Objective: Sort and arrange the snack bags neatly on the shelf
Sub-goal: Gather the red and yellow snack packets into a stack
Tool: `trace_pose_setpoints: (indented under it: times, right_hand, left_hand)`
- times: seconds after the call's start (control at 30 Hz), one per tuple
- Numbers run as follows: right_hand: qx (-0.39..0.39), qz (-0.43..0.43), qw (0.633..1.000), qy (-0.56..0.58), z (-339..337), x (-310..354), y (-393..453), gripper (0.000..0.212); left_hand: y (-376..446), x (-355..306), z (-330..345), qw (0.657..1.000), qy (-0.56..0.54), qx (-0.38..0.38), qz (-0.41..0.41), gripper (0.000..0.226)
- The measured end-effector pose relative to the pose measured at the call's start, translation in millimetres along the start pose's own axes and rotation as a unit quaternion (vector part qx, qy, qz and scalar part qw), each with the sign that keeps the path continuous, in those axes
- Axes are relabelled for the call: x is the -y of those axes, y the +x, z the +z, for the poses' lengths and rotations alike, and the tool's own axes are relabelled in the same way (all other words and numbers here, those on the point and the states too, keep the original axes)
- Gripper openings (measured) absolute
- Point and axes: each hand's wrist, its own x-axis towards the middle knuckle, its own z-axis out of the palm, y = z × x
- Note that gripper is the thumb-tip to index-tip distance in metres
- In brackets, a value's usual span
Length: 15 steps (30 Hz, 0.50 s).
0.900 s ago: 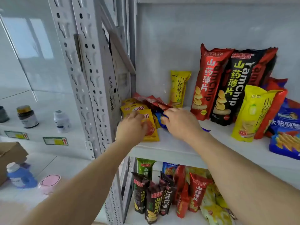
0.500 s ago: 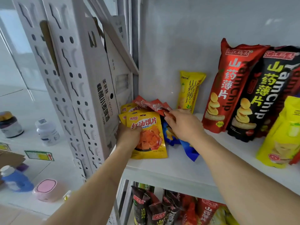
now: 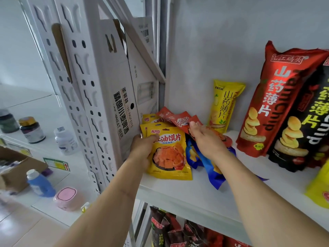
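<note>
While both arms reach onto the white shelf (image 3: 195,195), your left hand (image 3: 142,150) grips the left edge of the front yellow snack bag (image 3: 169,154), thumb curled over its face; more yellow bags stand stacked behind it toward 11 o'clock. Your right hand (image 3: 204,139), at 3 o'clock of that bag, pinches the fanned red snack bags (image 3: 176,120) at its fingertips. Blue bags (image 3: 211,172) lie flat beneath the right wrist. A slim yellow chip bag (image 3: 225,106) leans on the back wall at 1 o'clock; a tall red chip bag (image 3: 277,97) and a black chip bag (image 3: 306,122) stand at 3 o'clock. A white beer carton (image 3: 122,104) stands at 9 o'clock.
</note>
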Motion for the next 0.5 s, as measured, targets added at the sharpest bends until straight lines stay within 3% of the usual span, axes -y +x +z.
trace_pose_setpoints:
  times: [0.2,0.5]
  right_hand:
    - [0.007,0.007,0.999,0.037,-3,-2,-3,0.072]
    - [0.0,0.048,0.995,0.085,-15,-1,-1,0.068]
  left_hand:
    - [-5,-2,9,0.997,-0.019,0.052,-0.06,0.021]
    - [9,2,9,0.997,-0.044,0.045,-0.048,0.016]
